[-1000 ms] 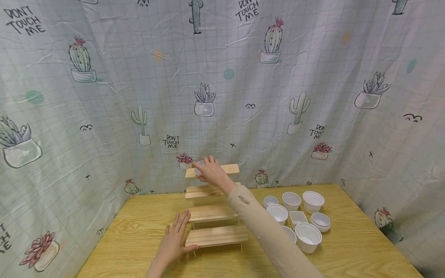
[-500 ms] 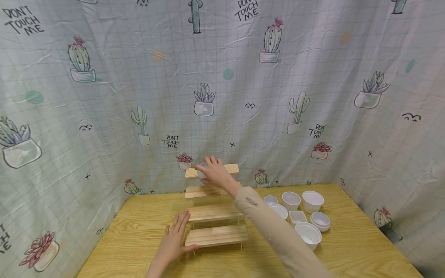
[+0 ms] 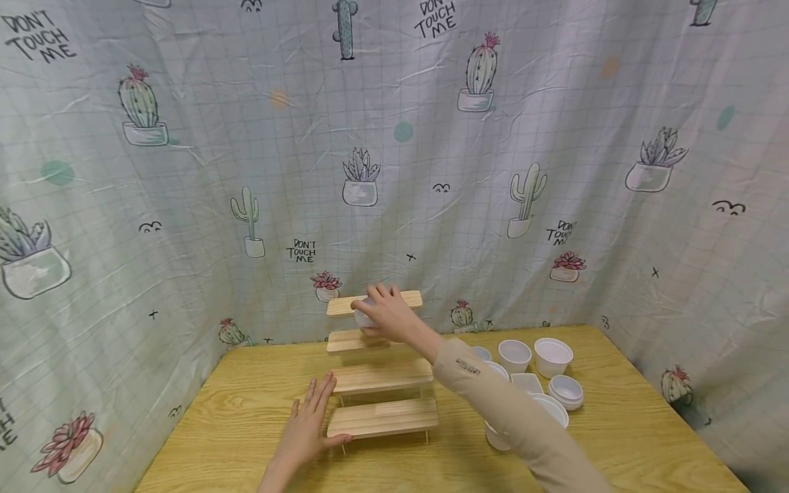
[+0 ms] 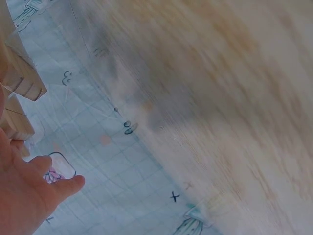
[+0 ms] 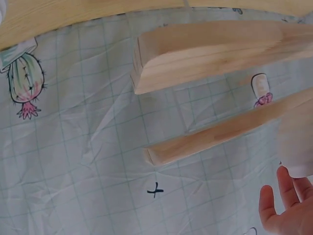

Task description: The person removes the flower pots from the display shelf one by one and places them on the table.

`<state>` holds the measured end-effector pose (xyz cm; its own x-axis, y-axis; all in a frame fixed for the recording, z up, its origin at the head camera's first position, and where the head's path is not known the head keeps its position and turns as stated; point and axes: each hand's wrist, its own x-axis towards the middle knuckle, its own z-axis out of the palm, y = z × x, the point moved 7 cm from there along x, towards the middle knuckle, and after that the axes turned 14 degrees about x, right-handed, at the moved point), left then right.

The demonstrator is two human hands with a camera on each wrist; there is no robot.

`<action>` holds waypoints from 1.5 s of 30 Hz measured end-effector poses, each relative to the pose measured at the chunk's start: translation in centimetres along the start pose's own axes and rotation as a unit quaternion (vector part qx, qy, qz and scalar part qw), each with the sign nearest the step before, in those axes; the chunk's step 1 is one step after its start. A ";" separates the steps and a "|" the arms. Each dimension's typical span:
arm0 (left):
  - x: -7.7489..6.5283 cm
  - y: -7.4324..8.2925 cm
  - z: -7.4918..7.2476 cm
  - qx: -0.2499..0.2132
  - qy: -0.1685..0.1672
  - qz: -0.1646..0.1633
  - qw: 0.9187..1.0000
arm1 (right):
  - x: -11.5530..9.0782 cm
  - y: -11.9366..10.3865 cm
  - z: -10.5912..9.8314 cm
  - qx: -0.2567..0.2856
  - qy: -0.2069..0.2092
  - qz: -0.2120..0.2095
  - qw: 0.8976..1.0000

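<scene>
A four-step wooden stand [image 3: 394,416] stands in the middle of the table. At its upper part, my right hand [image 3: 397,318] grips a small white plastic cup [image 3: 362,316] with fingers around it. The cup is just in front of the top board [image 3: 342,306]; whether it touches a board cannot be told. In the right wrist view, part of the cup [image 5: 295,147] shows beside the fingertips [image 5: 282,174]. My left hand [image 3: 305,428] lies against the left ends of the two lower boards with its fingers spread and straight.
Several white tubs stand on the right of the yellow wood-grain table [image 3: 246,404], including a round one [image 3: 553,356], a low one [image 3: 566,390] and a square one [image 3: 526,383]. My right sleeve partly covers some. A cactus-print curtain [image 3: 413,226] hangs behind the stand.
My right hand has shifted the cup rightward and slightly down from the left end of the top board. My left hand keeps its place on the stand.
</scene>
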<state>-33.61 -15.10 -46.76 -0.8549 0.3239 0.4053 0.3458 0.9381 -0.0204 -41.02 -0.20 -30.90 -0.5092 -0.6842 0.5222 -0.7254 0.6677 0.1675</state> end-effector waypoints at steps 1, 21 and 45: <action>0.0 0.0 0.0 -0.001 0.001 0.000 1.000 | -0.2 -0.1 -0.1 0.005 0.000 -0.004 1.000; -0.2 0.0 -0.2 -0.013 -0.004 -0.008 1.000 | -5.5 -1.1 -2.0 0.027 0.013 -0.039 0.999; 0.1 0.1 -0.1 -0.013 -0.013 -0.007 1.000 | -11.7 -1.2 -6.1 0.092 0.050 -0.066 0.992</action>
<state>-33.60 -15.00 -46.69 -0.8692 0.3142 0.3818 0.3437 0.9390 0.0096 -31.34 8.81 -32.13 -0.3621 -0.7241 0.5870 -0.8601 0.5024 0.0892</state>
